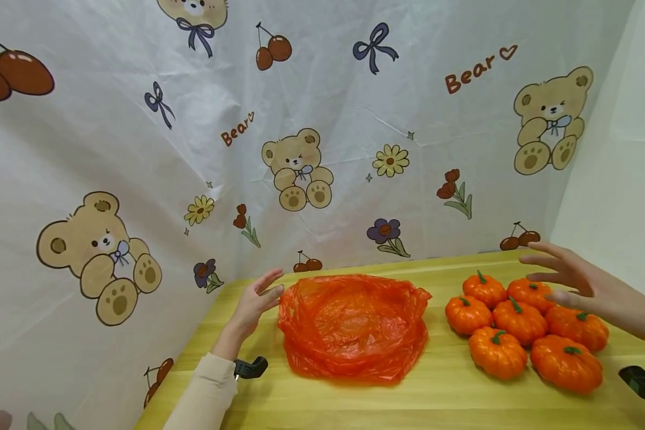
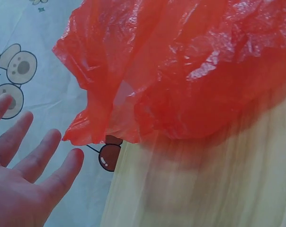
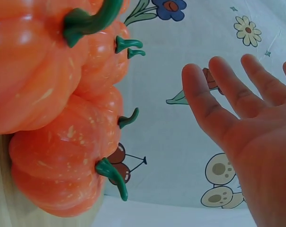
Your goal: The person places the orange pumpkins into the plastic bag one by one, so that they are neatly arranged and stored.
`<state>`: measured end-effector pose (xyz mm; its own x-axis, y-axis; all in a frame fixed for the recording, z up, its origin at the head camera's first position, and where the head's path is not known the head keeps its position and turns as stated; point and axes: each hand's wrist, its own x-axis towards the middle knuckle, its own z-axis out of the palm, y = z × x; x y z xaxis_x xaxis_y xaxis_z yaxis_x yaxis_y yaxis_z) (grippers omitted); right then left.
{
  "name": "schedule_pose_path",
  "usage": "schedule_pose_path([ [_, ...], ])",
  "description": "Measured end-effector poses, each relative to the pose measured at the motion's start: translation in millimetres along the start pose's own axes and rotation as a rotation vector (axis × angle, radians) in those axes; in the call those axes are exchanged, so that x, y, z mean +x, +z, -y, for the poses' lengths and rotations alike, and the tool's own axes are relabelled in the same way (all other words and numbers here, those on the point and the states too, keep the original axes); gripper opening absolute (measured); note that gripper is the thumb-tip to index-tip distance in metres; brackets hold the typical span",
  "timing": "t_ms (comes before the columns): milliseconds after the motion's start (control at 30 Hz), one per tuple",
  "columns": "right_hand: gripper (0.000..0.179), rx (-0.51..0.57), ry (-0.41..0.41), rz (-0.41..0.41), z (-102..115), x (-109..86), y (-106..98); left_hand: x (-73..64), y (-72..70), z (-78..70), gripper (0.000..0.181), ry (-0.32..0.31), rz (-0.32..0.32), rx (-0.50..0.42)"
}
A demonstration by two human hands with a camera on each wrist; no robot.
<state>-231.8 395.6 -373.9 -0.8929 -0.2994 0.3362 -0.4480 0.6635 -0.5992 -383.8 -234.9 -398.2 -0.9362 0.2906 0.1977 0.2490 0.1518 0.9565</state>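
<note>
A thin red plastic bag (image 1: 355, 325) lies on the table with its mouth spread wide. Just left of its rim is my left hand (image 1: 254, 303), fingers extended and holding nothing; the left wrist view shows the fingertips close to the bag's edge (image 2: 93, 123). Several small orange pumpkins (image 1: 518, 322) with green stems sit clustered at the right. Above the cluster's right side hovers my right hand (image 1: 580, 280), its fingers spread and apart from the pumpkins. In the right wrist view the pumpkins (image 3: 58, 161) fill the left side, beside that hand.
The table (image 1: 322, 412) has a yellow wood-grain top. Behind it and to the left hangs a white sheet (image 1: 333, 101) printed with bears, flowers and bows. Black devices, one a wrist mount (image 1: 251, 367), are worn near both wrists.
</note>
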Motion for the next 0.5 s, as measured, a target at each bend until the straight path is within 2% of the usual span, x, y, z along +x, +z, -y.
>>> schedule_pose_path([
  [233, 0.076, 0.027, 0.012, 0.014, -5.4, -7.7, 3.1, 3.4, 2.6, 11.4, 0.061, 0.005, -0.006, 0.001],
  [500, 0.073, 0.055, 0.054, 0.023, -10.3, -18.1, 10.6, -1.5, 8.7, 26.8, 0.064, -0.031, -0.048, 0.042],
])
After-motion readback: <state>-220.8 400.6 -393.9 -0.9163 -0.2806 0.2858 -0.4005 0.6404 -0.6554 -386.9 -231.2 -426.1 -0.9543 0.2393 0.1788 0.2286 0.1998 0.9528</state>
